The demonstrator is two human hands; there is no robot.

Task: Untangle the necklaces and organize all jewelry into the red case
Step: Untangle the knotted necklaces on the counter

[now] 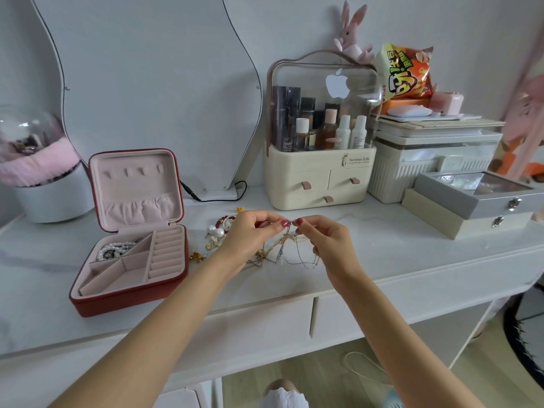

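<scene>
Both forearms are bare from the bottom edge of the view up to the wrists, with no sleeves, watch, bracelets or rings showing on them. The left hand (250, 231) has a thumbnail painted a dark red polish, just beside the pinch point. The right hand (326, 240) wears the same dark red polish on the one nail facing the camera at the pinch. The other nails are turned away and cannot be made out. Far below the hands, a patch of white textured fabric (282, 397) covers the person's knee.
</scene>
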